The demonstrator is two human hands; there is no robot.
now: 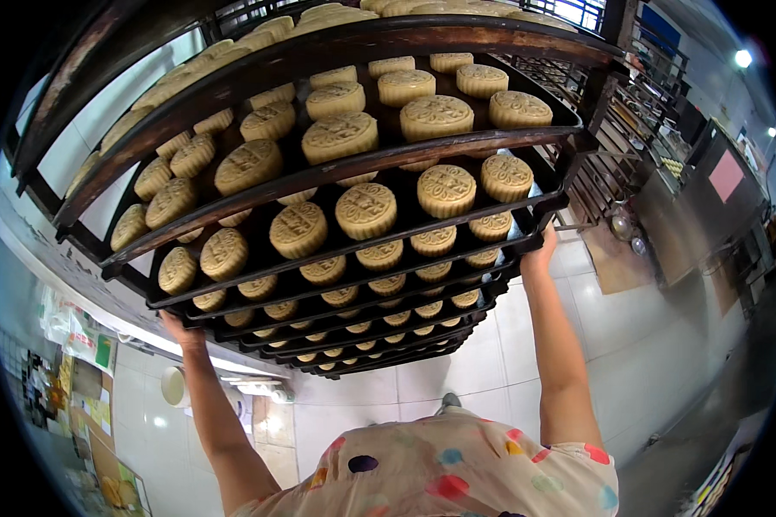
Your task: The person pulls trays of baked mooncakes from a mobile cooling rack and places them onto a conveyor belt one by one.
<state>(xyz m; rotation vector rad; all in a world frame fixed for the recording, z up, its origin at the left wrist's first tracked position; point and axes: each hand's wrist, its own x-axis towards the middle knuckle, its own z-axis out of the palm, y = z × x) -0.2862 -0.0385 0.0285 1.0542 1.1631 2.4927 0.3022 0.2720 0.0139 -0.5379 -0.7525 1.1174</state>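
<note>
The left hand [183, 332] and right hand [539, 252] reach opposite front corners of a black baking tray [407, 204]; fingers mostly hidden, their closure cannot be told. Patterned mooncakes [366, 211] stand on it, within a tiered rack [602, 90].

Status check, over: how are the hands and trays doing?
Left hand and right hand at opposite sides of tray rack; grips mostly hidden. Round patterned cakes on stacked trays. Rack blocks view ahead.
</note>
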